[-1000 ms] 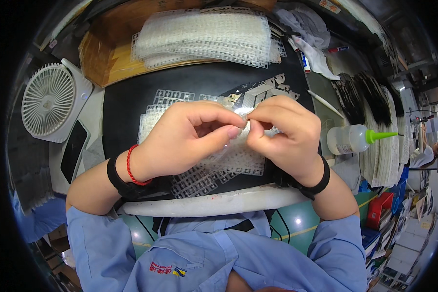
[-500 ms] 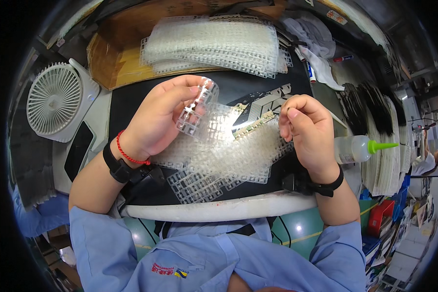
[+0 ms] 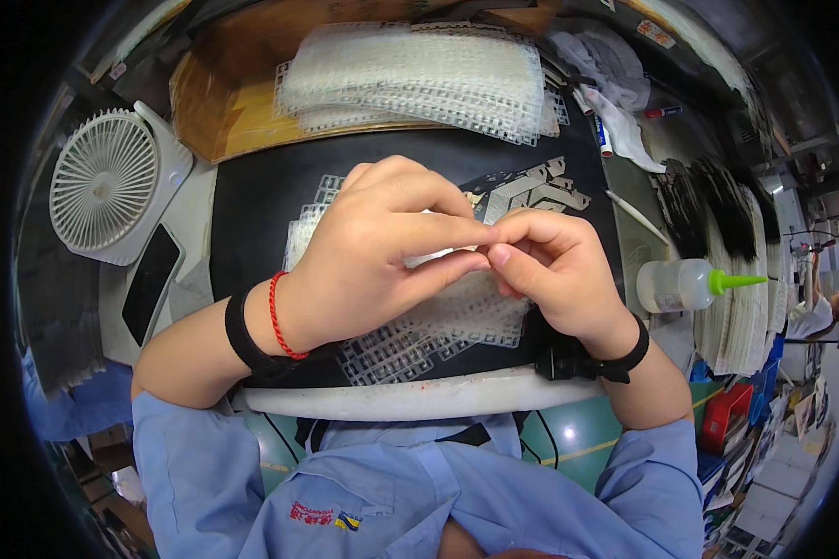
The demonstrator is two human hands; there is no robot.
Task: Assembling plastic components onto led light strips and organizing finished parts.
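Note:
My left hand (image 3: 373, 247) and my right hand (image 3: 559, 270) meet over the middle of the dark mat. Thumbs and forefingers are pinched together, tip to tip. Whatever lies between the fingertips is too small or too hidden to name. Beneath them are clear plastic sheets with rows of small square cells (image 3: 475, 321), overlapping at angles and partly covered by my hands. Just beyond my right hand lie flat grey patterned strips (image 3: 531, 194) with notched ends.
A tall stack of similar clear sheets (image 3: 410, 79) rests in a cardboard tray (image 3: 242, 126) at the back. On the left stand a white fan (image 3: 107, 186) and a dark phone (image 3: 149, 284). To the right are a white pen (image 3: 636, 216), a green-nozzled bottle (image 3: 680, 284) and stacked strips (image 3: 727, 289).
My left hand has swung right to meet my right hand, which moved slightly left. The curled clear plastic sheet that my left hand held no longer shows in it.

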